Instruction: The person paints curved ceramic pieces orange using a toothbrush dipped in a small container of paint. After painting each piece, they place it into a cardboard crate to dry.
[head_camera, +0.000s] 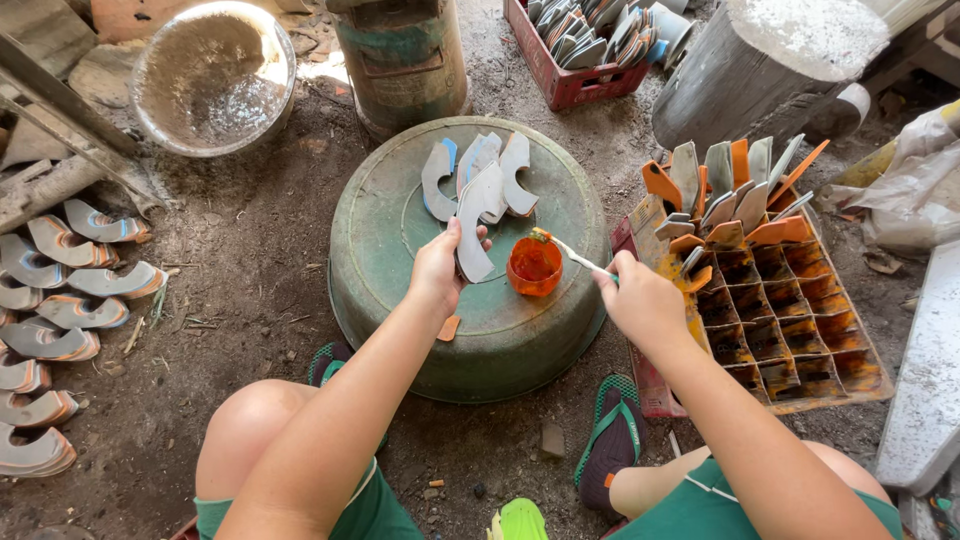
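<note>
Two hands busy over upturned green basin (400, 300). Left hand (437, 268) pinches curved grey sole piece (475, 225), held upright above basin. Right hand (640, 298) closed round thin brush (568, 252), tip dipped in small orange glue cup (534, 268) on basin. More grey pieces (480, 165) piled behind. Compartmented crate (790, 320) just right.

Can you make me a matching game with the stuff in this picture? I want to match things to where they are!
Things:
1. small orange cup
2. brush
3. curved grey piece
4. red crate

Places:
A. held in the left hand
B. at the top, full of grey pieces
C. standing on the upturned green basin
D. held in the right hand, tip over the cup

Pairs: 1-C, 2-D, 3-A, 4-B
</note>
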